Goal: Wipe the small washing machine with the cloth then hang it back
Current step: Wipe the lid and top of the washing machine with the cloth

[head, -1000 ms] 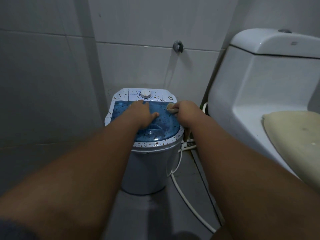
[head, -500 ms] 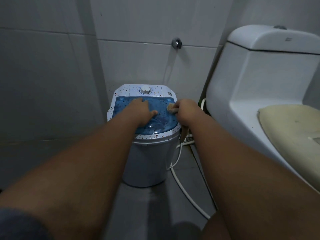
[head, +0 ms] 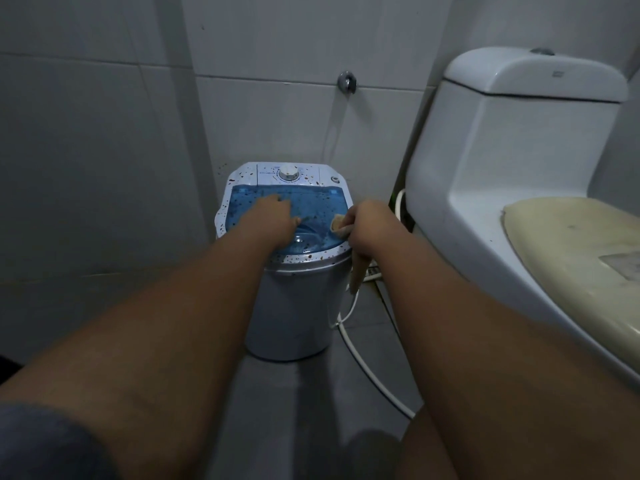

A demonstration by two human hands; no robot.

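Observation:
The small washing machine [head: 298, 306] stands on the floor against the tiled wall, white with coloured speckles, a blue see-through lid and a round dial at the back. My left hand [head: 273, 218] lies flat on the lid's left half, fingers together, holding nothing. My right hand [head: 369, 225] grips a beige cloth [head: 337, 225] at the lid's right front edge; one end of the cloth pokes out onto the lid and another strip hangs down the machine's right side.
A white toilet [head: 485, 174] with a cream seat cover stands close on the right. A white hose [head: 367, 365] runs over the grey floor by the machine. A metal wall fitting [head: 347, 81] sits above. Tiled walls close in behind and on the left.
My right hand with the cloth has slid from the lid's back right corner toward its front right edge. My left hand stays on the lid. The view has pulled back slightly.

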